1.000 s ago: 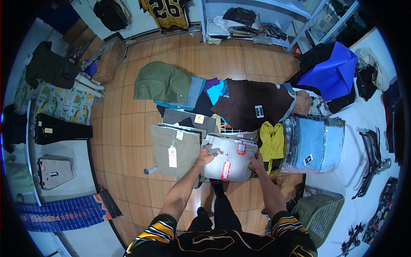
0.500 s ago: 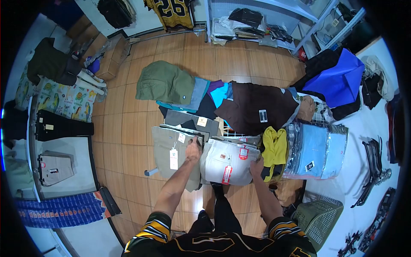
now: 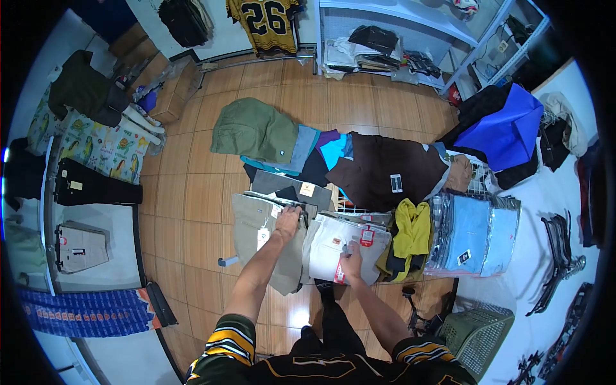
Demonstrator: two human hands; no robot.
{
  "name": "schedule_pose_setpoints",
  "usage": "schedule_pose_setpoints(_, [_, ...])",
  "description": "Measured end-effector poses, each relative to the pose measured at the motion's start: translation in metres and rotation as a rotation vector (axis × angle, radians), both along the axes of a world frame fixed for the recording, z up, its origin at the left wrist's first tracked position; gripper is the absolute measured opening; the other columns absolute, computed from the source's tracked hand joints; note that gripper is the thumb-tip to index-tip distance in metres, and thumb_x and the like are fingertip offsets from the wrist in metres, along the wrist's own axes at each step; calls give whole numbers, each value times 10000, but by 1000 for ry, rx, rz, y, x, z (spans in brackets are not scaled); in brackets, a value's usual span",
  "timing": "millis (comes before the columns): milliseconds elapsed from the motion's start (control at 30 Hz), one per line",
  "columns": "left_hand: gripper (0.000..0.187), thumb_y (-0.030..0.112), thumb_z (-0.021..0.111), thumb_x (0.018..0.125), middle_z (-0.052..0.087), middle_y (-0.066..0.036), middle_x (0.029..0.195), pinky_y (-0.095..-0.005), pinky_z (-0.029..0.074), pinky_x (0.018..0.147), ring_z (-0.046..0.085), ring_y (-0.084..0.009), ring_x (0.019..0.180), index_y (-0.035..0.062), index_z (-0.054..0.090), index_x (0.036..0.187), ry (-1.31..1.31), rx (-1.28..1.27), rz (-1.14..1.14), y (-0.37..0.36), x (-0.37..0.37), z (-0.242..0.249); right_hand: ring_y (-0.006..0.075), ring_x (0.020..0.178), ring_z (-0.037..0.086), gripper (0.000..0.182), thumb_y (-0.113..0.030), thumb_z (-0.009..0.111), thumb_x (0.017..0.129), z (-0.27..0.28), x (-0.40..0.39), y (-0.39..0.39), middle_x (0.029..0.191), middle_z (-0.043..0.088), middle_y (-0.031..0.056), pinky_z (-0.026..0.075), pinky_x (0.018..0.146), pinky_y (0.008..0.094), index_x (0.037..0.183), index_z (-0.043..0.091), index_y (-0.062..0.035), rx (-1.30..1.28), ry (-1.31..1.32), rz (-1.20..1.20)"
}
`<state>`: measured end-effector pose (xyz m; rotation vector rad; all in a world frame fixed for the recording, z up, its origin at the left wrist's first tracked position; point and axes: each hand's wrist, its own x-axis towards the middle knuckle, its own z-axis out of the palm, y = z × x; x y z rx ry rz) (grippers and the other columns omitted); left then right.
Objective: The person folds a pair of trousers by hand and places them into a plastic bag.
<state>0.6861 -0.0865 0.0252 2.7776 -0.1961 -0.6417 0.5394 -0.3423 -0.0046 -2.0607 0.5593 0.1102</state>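
My left hand (image 3: 287,221) is on the top edge of a stack of folded khaki trousers (image 3: 253,224), its fingers curled over the waistband. A white hang tag (image 3: 264,236) lies on that stack. Just to the right is a stack of folded off-white trousers (image 3: 323,253) with red labels. My right hand (image 3: 350,262) is over the front of the top pair, its fingers drawn together beside a red-and-white hang tag (image 3: 339,276) that it partly covers. Whatever is between those fingers is hidden.
Behind the stacks lie a dark brown garment (image 3: 378,167) and green folded trousers (image 3: 253,131). Rightward are a yellow garment (image 3: 410,231), plastic-wrapped light blue clothes (image 3: 468,224) and a green basket (image 3: 478,333). A metal shelf (image 3: 398,22) stands at the back.
My right hand has moved left from the right edge of the off-white stack onto its front, by the red tag. My left hand stays at the khaki stack. The view has shifted slightly.
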Motion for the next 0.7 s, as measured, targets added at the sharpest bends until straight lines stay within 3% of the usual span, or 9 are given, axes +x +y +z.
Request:
schedule_pose_setpoints(100, [327,94,643,846,690,-90,1119,-501,433,1031,622,-286,1157,133,631,1171,-101,78,-1,2,-15,5,269,850,685,494,-5,638,809,9,-10,8,1098,684,183,544,739,345,1292,530,6,77,36,55])
schedule_pose_setpoints(200, [288,94,655,820,690,-85,1070,-497,392,1052,645,-284,1092,129,669,1106,-173,7,-102,12,-35,29,268,860,692,528,-8,650,807,14,-16,14,1094,695,170,554,759,348,1317,514,0,90,122,144])
schedule_pose_setpoints(367, [243,154,673,825,664,-84,982,-480,363,1066,639,-244,1024,108,721,1059,-302,-183,-149,22,-96,82,304,1129,641,706,-50,749,758,34,-19,48,1293,621,193,521,965,389,1411,480,-39,250,30,370])
schedule_pose_setpoints(400, [255,153,687,818,662,-87,962,-458,398,1027,643,-261,986,100,724,1065,-347,-214,-165,21,-112,92,335,1239,577,779,-70,779,736,60,-14,55,1366,567,199,471,1051,415,1448,462,-67,156,17,460])
schedule_pose_setpoints(500, [265,126,701,805,657,-99,936,-430,455,945,644,-281,937,82,719,1065,-309,-286,-88,17,-159,134,390,1294,517,784,-100,812,731,93,-14,79,1424,530,189,428,1097,445,1440,478,-74,164,-158,703])
schedule_pose_setpoints(533, [267,119,708,801,656,-105,927,-419,475,898,643,-289,918,78,718,1064,-288,-293,-56,17,-175,143,408,1201,589,582,-112,773,795,96,-17,87,1286,626,216,484,1022,442,1339,578,-47,216,-266,766])
schedule_pose_setpoints(600, [262,115,723,801,657,-115,923,-416,514,836,642,-312,921,68,713,1059,-251,-321,54,17,-210,164,388,973,682,408,-131,748,835,109,-36,97,1047,703,237,543,877,417,1207,658,10,220,-11,847])
schedule_pose_setpoints(633, [257,116,723,808,664,-118,946,-417,517,850,645,-318,945,67,712,1060,-218,-331,122,22,-227,169,394,799,685,293,-149,718,878,111,-51,101,890,688,244,537,714,441,1115,679,19,218,-135,847])
schedule_pose_setpoints(700, [251,116,723,815,672,-120,970,-418,521,863,648,-324,968,66,712,1061,-202,-334,220,32,-261,180,405,770,660,227,-143,690,892,120,-72,104,855,657,251,498,664,465,1047,670,21,252,-159,1013])
